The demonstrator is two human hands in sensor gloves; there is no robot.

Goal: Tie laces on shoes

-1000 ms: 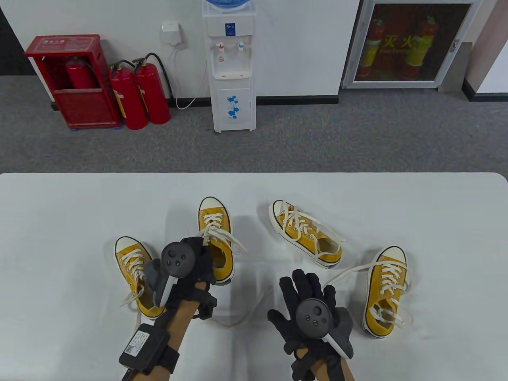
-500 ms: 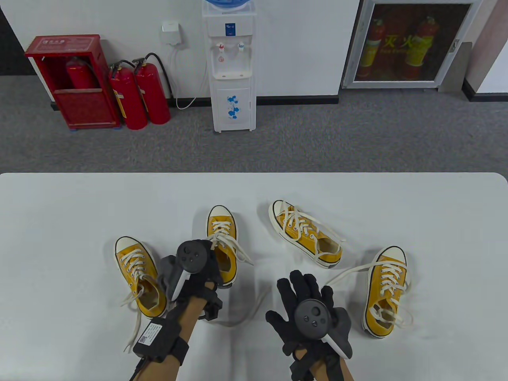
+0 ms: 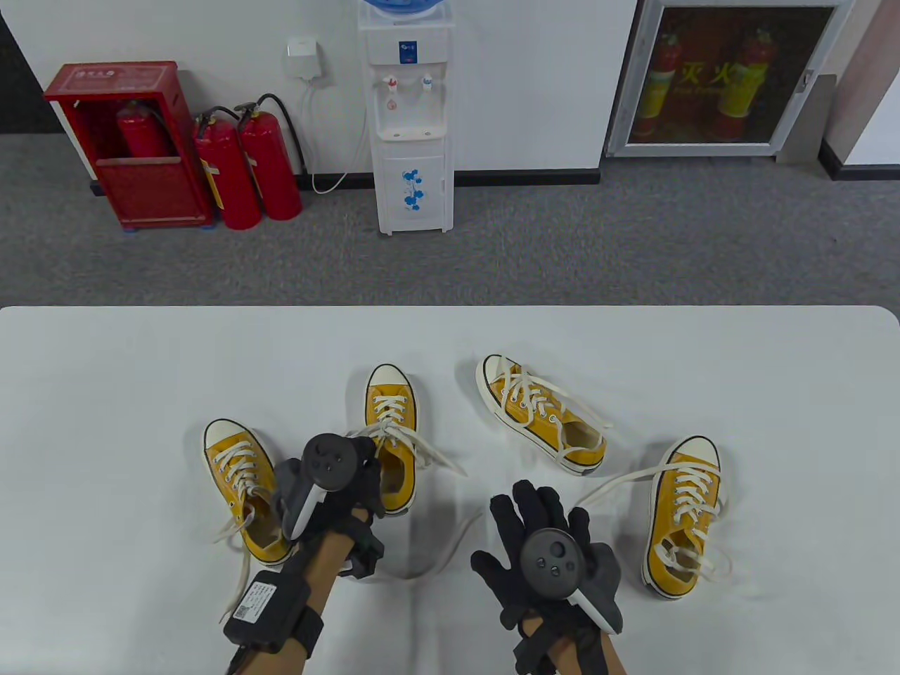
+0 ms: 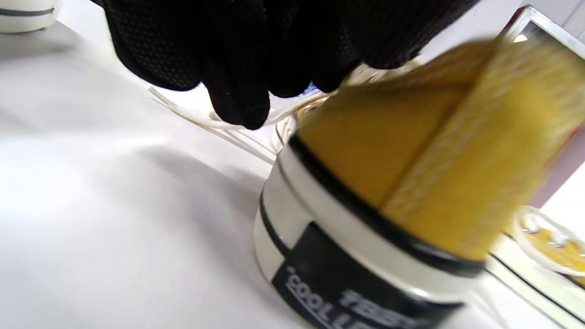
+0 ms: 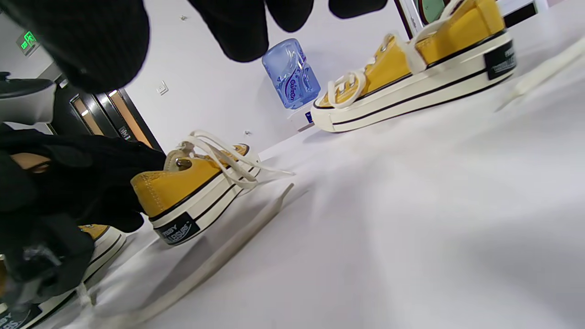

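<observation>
The left hand [image 3: 344, 478] reaches in from the lower left of the table view, forearm slanting up to the right, its gloved fingers curled down over the heel end of the second shoe from the left [image 3: 391, 432]; the left wrist view shows the fingertips [image 4: 237, 100] bunched at the collar of that shoe [image 4: 411, 173] beside its loose laces [image 4: 215, 125], so the grip is clenched on the shoe, though whether a lace is also pinched cannot be told. The right hand [image 3: 545, 545] lies low in the centre-right of the frame, palm down, fingers spread and straight, its grip released and holding nothing. Four yellow shoes sit on the white worktop [image 3: 105, 394]: the leftmost shoe [image 3: 246, 492] just beside the left wrist, the angled shoe [image 3: 541, 415] above the right hand, and the rightmost shoe [image 3: 685, 517] near the frame's right, its long lace [image 3: 619, 485] trailing toward the right hand. A lace end [image 3: 439, 548] curves across the bare worktop between the two hands. Wide open surface lies along the far edge and both sides of the worktop. Compared with half a second ago, the left hand has drawn slightly back toward the lower left and the held shoe's laces fan out farther right, while the right hand has barely moved.
</observation>
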